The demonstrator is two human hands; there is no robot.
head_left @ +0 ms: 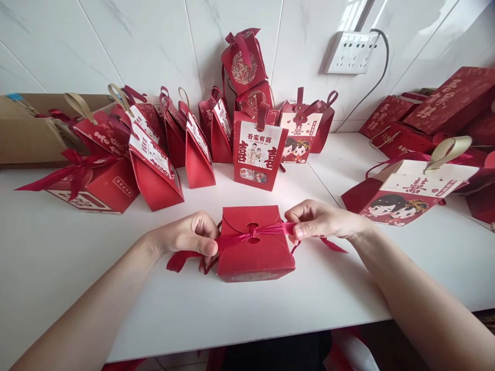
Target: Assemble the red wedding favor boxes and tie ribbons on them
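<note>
A red gift box (pixel 255 257) with curved interlocking top flaps sits on the white table in front of me. Across its top runs a crimson ribbon (pixel 240 238), knotted once at the middle over the round cut-out. My left hand (pixel 197 238) pinches the ribbon at the box's left side, and a loose tail hangs below it. At the right side my right hand (pixel 323 220) grips the other end between thumb and fingers, its tail trailing onto the table. The ribbon is stretched between both hands. Twisted red cord shows at both sides of the box.
Several red gift boxes with ribbon loops, among them an upright one (pixel 257 154), stand along the tiled wall. A bow-tied box (pixel 93 180) is at left, a brown carton (pixel 29 136) behind it. More boxes (pixel 448 100) pile at right. A power strip (pixel 351 52) hangs on the wall.
</note>
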